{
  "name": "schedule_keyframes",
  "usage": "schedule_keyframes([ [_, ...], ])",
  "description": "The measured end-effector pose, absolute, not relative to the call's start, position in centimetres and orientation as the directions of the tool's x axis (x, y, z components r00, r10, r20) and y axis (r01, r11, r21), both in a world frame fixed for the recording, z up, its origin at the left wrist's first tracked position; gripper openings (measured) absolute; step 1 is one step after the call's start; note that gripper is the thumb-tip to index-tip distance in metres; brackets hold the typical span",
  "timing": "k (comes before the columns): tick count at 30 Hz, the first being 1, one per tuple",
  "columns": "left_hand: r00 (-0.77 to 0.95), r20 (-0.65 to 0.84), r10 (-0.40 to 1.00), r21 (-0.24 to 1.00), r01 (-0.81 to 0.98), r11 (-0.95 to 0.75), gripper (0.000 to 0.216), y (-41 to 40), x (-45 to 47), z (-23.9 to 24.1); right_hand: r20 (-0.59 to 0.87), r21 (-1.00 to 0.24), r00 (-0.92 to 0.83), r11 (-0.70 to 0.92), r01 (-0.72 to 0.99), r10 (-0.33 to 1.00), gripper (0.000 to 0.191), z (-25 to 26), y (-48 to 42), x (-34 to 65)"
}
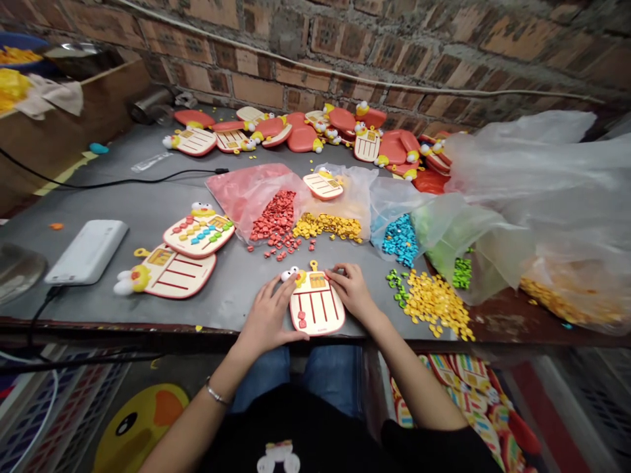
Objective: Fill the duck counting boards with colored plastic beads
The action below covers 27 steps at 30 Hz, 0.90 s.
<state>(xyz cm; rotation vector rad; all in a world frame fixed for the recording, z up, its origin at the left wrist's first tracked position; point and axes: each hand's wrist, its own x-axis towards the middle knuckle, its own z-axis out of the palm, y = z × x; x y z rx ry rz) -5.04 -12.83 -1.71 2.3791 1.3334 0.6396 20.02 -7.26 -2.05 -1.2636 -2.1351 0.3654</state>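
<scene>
surface: a grey metal workbench (123, 217) below a rough red brick wall (345, 59), far side
thing: a cream, red-rimmed duck-shaped plastic board (315, 309) with red stripes, at the bench's near edge, centre
hands: left hand (269, 315) and right hand (351, 291) open wide, touching the board's sides
materials: glossy red beads (275, 217) and blue beads (399, 240) on thin plastic bags, far right; loose yellow beads (436, 302), near right

Smooth plastic bd (315, 323), rough brick wall (345, 56)

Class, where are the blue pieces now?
The blue pieces lie in a clear plastic bag, right of centre in the head view, between yellow pieces and green pieces.
</scene>
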Motion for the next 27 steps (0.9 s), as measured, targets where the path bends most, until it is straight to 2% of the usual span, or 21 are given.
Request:
schedule_keyframes([
  [11,0.461,0.205,0.863,0.488,0.716,-0.499,0.115,-12.9,-5.1,-2.0,0.371,-0.536,-0.432,0.569,0.624,0.822,0.017,-1.3,-9.0,18.2],
  [18,0.463,0.224,0.857,0.471,0.719,-0.512,0.118,-12.9,-5.1,-2.0,0.323,-0.383,-0.539,0.628,0.677,0.778,0.028,-1.0,-9.2,12.9],
  [20,0.459,0.224,0.860,0.471,0.721,-0.508,0.119,-13.0,-5.1,-2.1,0.301,-0.421,-0.593,0.662,0.620,0.747,0.027,-0.6,-9.5,12.9],
  [23,0.457,0.215,0.863,0.479,0.720,-0.501,0.119,-13.0,-5.1,-2.1,0.264,-0.602,-0.680,0.668,0.438,0.684,0.023,0.3,-8.9,14.4],
  [25,0.461,0.216,0.861,0.484,0.715,-0.504,0.119,-13.0,-5.1,-2.1,0.289,-0.693,-0.619,0.606,0.392,0.731,0.017,0.7,-7.3,15.5],
  [27,0.461,0.217,0.860,0.487,0.712,-0.505,0.119,-12.9,-5.1,-2.1,0.349,-0.701,-0.460,0.553,0.450,0.817,0.014,0.7,-4.8,16.1],
])
